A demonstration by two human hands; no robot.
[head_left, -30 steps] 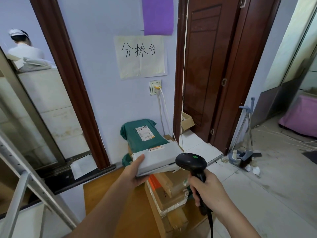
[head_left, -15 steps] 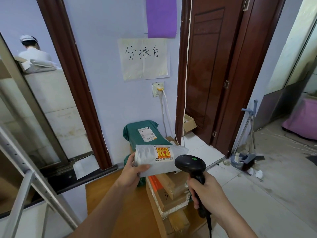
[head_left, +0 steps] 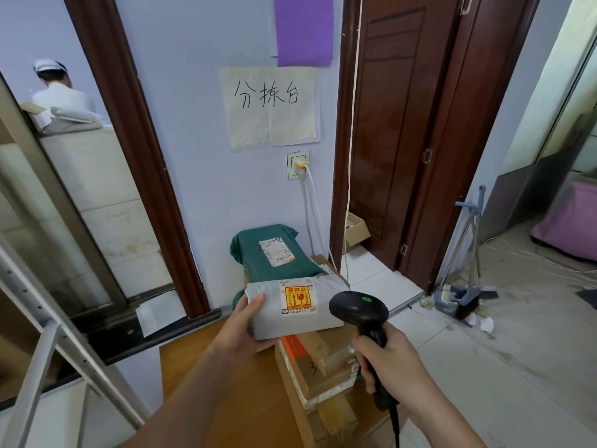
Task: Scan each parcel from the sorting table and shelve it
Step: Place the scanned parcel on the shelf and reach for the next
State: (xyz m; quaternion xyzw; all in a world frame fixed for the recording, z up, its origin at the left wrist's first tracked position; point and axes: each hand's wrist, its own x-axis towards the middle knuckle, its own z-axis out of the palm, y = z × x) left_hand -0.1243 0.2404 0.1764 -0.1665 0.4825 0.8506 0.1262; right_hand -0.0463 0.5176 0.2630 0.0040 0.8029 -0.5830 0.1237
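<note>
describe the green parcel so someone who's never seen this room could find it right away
Find the handwritten paper sign on the wall, then drop past the socket. The green parcel leans there atop the stack, the only green bag, white label up.

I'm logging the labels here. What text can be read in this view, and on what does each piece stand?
"分拣台": handwritten on the paper sign on the wall.
"易碎品": on the red and yellow sticker of the grey parcel held by the left hand; its smaller print is unreadable.
"3": on the cardboard box.
Shipping label on the green parcel: too small.
</note>
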